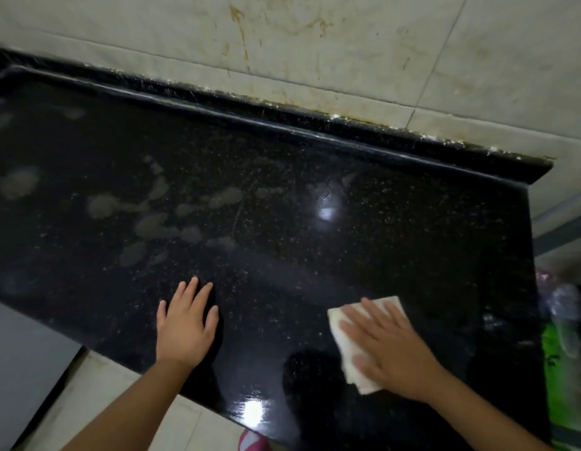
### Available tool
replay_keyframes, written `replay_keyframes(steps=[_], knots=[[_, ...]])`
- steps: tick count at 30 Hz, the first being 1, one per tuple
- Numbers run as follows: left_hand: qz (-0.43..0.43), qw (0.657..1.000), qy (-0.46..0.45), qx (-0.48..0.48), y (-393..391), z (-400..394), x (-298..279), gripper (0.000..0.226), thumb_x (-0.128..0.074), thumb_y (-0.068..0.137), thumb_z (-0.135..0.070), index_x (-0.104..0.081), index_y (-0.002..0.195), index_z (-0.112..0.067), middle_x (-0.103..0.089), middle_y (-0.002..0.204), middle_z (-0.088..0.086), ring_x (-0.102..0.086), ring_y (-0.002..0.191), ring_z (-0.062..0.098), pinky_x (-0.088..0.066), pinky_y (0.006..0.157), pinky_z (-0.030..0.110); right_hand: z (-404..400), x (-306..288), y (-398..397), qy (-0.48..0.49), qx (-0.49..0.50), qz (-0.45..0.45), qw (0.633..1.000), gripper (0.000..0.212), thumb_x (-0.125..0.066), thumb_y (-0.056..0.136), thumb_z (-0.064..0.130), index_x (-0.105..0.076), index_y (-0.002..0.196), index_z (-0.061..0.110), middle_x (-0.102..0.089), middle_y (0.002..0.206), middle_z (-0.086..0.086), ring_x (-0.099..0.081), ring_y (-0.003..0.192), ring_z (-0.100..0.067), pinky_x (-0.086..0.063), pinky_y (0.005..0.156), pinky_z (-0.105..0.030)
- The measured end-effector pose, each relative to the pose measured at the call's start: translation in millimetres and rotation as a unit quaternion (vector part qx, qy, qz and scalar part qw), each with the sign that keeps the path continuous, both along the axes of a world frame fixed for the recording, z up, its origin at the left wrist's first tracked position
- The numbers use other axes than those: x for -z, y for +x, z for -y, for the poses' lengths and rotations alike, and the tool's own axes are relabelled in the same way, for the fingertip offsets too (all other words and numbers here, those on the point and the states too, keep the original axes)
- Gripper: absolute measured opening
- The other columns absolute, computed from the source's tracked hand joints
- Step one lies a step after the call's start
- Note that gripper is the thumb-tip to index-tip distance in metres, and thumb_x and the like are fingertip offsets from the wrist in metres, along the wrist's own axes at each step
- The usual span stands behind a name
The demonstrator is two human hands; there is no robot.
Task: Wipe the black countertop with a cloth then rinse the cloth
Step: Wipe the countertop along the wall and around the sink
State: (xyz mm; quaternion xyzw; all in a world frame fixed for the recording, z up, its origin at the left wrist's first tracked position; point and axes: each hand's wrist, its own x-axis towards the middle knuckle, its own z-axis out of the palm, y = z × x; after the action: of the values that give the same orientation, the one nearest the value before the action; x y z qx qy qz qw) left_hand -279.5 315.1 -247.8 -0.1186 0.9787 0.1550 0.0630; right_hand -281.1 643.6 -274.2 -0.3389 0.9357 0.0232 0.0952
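1. Black speckled tabletop (282,196) fills most of the view, running from about 9 o'clock across to 3 o'clock, with a raised black lip along the back edge.
2. Left hand (185,323) is flat on the tabletop at roughly 7 o'clock, fingers straight and spread wide, holding nothing.
3. Right hand (386,346) is at about 5 o'clock, palm down on a white folded cloth (344,340), fingers straight and pressing it onto the tabletop. The hand covers most of the cloth, so only its left strip and far corner show.
4. Greyish smears (152,219) sit on the tabletop between 9 and 11 o'clock of the left hand; they could be dried residue or water film, hard to say in this light.
5. Two bright light glares on the stone, one near centre (326,213), one by the front edge at 6 o'clock.
6. Tiled wall (347,43) at 12 o'clock has brownish streaks.
7. At 3 to 4 o'clock there's a blurry green thing (562,369) with something clear and plasticky above it, cut off by the frame, can't identify it.
8. A pink bit (250,441) pokes in at the bottom edge, mostly cut off.
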Motion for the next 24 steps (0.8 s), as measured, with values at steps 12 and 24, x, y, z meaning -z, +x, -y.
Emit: replay_keyframes(steps=[12,24], knots=[[-0.028,0.999,-0.019,0.023,-39,-32,19,0.083,-0.003,0.073,-0.058,-0.038,0.139,-0.022,-0.024,0.151,0.005,-0.012,0.142,0.023,-0.004,0.112,0.047,-17,-28,-189,-0.027,0.474,0.072,0.877,0.055,-0.018,0.099,0.042,-0.002,0.149,0.024,0.008,0.158,0.004,0.009,0.144,-0.028,0.001,0.115,-0.049],[-0.027,1.0,-0.003,0.006,-39,-30,21,0.077,-0.008,0.075,-0.058,-0.039,0.138,-0.026,-0.025,0.151,0.002,-0.014,0.142,0.02,-0.003,0.113,0.044,146,-14,-150,-0.037,0.075,0.074,0.994,0.06,-0.018,0.09,0.046,-0.03,0.144,0.022,-0.024,0.154,0.0,-0.022,0.142,-0.029,-0.021,0.112,-0.05]])
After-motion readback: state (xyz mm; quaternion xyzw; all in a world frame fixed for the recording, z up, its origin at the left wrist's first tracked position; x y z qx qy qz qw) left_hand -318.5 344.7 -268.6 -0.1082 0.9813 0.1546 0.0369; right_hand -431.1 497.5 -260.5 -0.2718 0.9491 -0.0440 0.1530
